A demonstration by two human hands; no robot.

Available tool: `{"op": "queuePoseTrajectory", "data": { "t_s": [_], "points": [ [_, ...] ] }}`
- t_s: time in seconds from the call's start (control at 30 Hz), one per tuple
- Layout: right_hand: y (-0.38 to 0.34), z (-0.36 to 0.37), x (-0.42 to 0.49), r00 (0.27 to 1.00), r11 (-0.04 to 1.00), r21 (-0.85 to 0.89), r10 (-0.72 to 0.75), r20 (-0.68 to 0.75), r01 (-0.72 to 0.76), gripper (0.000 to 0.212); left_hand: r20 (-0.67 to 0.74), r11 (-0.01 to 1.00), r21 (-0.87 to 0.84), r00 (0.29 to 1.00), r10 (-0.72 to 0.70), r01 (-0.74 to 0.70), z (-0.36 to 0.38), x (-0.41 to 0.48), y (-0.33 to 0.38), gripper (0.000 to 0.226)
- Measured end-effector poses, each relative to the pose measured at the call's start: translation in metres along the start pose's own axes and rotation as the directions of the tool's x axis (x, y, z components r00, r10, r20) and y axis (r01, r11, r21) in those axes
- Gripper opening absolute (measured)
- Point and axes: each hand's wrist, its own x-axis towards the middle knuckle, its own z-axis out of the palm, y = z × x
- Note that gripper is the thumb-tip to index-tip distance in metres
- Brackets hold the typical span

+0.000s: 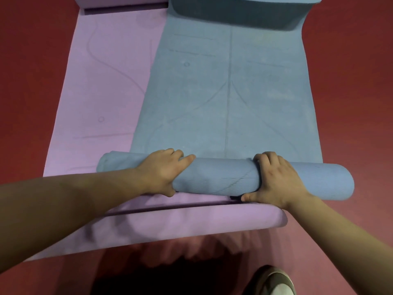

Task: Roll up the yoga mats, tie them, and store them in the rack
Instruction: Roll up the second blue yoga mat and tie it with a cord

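My left hand (163,171) gripped the rolled part of the blue yoga mat (229,92), left of the frame's centre, fingers curled over the top of the roll (212,177) and thumb tucked against its near side; my right hand (276,179) gripped the same roll further right, fingers bent over the top and thumb pressed low on the near side. The roll lay across the lower middle of the frame; its left end rested on the purple yoga mat (102,81), and its right end stuck out past the flat mat's edge over the red floor (32,81). The unrolled stretch of the blue mat ran up the frame from the roll, with faint lines pressed into its surface; its far end curled upward at the top edge. The purple mat lay flat beneath and to the left of the blue one; its near end bulged up in a curl just below my hands, and its far end curled up at the upper left. A shoe (274,282) showed at the lower right, on the floor.
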Motion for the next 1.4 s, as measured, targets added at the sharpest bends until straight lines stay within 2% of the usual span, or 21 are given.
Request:
{"op": "queuePoseTrajectory", "data": {
  "t_s": [0.17,0.27,0.33,0.4,0.47,0.5,0.6,0.73,0.83,1.03,1.2,1.3,1.4],
  "points": [
    [0.000,0.005,-0.003,1.000,1.000,-0.019,-0.013,-0.027,0.012,0.117,0.167,0.993,-0.122,0.986,0.020,0.000,-0.015,0.015,-0.012,0.100],
    [0.002,0.006,-0.001,0.997,0.999,-0.023,-0.031,-0.068,0.029,0.106,0.208,0.986,-0.169,0.978,0.031,0.005,-0.017,0.019,-0.014,0.105],
    [0.002,0.006,-0.001,0.995,0.999,-0.018,-0.045,-0.087,0.043,0.098,0.143,0.991,-0.137,0.990,0.010,0.009,-0.011,0.015,-0.012,0.114],
    [0.003,0.006,-0.001,0.995,0.999,-0.008,-0.048,-0.090,0.047,0.096,-0.039,0.994,-0.112,0.999,0.011,-0.015,-0.003,0.004,-0.010,0.115],
    [0.003,0.006,0.000,0.995,0.999,-0.002,-0.050,-0.088,0.050,0.096,-0.226,0.999,-0.025,0.974,0.033,-0.040,0.008,-0.005,-0.007,0.114],
    [0.003,0.006,0.000,0.995,0.999,-0.003,-0.051,-0.082,0.051,0.096,-0.257,0.999,0.031,0.966,0.032,-0.025,0.013,-0.008,-0.003,0.118],
    [0.002,0.006,-0.001,0.995,0.999,-0.006,-0.039,-0.087,0.039,0.099,-0.227,0.993,0.117,0.974,-0.005,0.032,0.022,-0.008,0.010,0.123],
    [-0.002,0.009,-0.003,0.992,1.000,-0.003,0.009,-0.124,-0.009,0.114,-0.249,0.997,0.060,0.968,-0.033,0.049,0.015,-0.001,0.009,0.103],
    [-0.001,0.009,-0.002,0.994,0.999,-0.034,0.000,-0.107,-0.003,0.128,-0.159,0.998,0.019,0.986,-0.052,0.056,0.002,0.002,0.006,0.093],
    [0.000,0.011,-0.009,0.988,1.000,-0.016,-0.009,-0.153,0.007,0.114,0.060,0.983,-0.179,0.998,-0.036,0.046,-0.020,0.010,0.000,0.078],
    [0.002,0.011,-0.009,0.986,1.000,-0.013,-0.021,-0.167,0.019,0.117,0.185,0.968,-0.246,0.983,-0.001,0.048,-0.027,0.017,-0.005,0.076],
    [0.003,0.008,-0.005,0.984,0.999,-0.017,-0.045,-0.172,0.043,0.101,0.168,0.966,-0.248,0.985,-0.027,0.069,-0.024,0.017,-0.003,0.091],
    [0.004,0.009,-0.005,0.983,0.998,-0.027,-0.061,-0.174,0.057,0.095,-0.026,0.980,-0.192,0.998,-0.062,0.056,-0.009,0.001,0.006,0.110]
  ]
}}
